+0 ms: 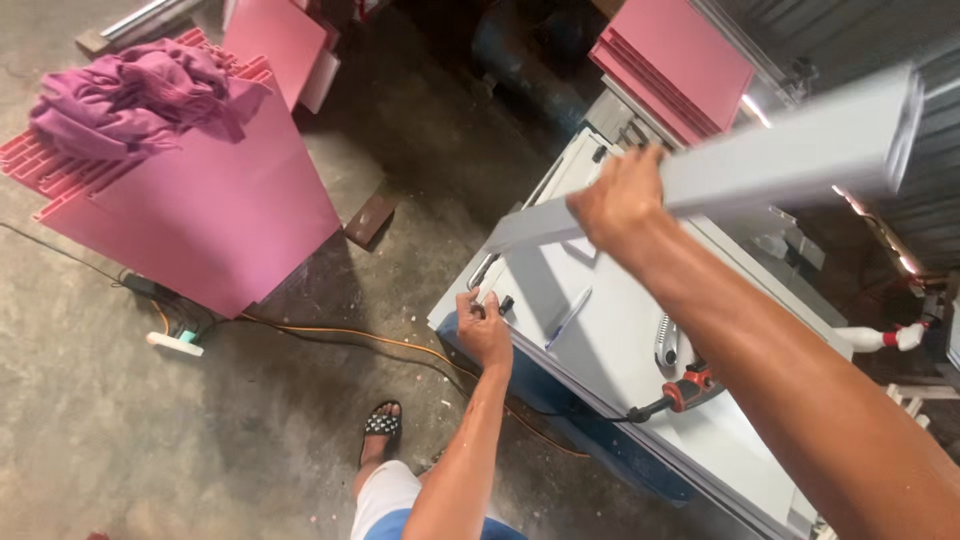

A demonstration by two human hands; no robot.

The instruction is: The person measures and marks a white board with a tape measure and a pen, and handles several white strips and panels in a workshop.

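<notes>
Reaching across the frame, the person's right hand [622, 200] is gripping a long grey rectangular tube [790, 155], holding it tilted above the white table [600, 340]. Lower down, the left hand [484, 328] is closing its fingers on a small dark knob [506, 303] at the table's near corner. Beside a sandalled foot [381, 420], an orange cable [380, 340] is trailing over the concrete floor toward stacked pink panels [215, 215] carrying a purple cloth [135, 100].

two hands [485, 325] | one grey tube [790, 155] | three pink panel stacks [215, 215] | one purple cloth [135, 95]
</notes>
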